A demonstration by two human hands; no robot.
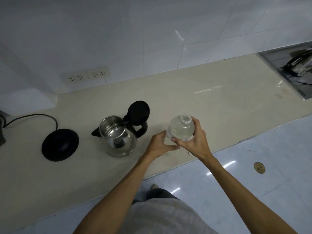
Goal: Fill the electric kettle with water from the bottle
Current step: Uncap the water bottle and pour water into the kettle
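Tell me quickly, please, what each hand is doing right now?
Left hand: fingers closed on the lower part of the bottle.
Right hand: closed around the same bottle, whose cap is off.

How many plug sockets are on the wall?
2: the left socket and the right socket, side by side on the wall, above the counter behind the kettle.

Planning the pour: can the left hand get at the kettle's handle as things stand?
Probably yes. The left hand touches the bottle, and bare counter lies between it and the kettle handle.
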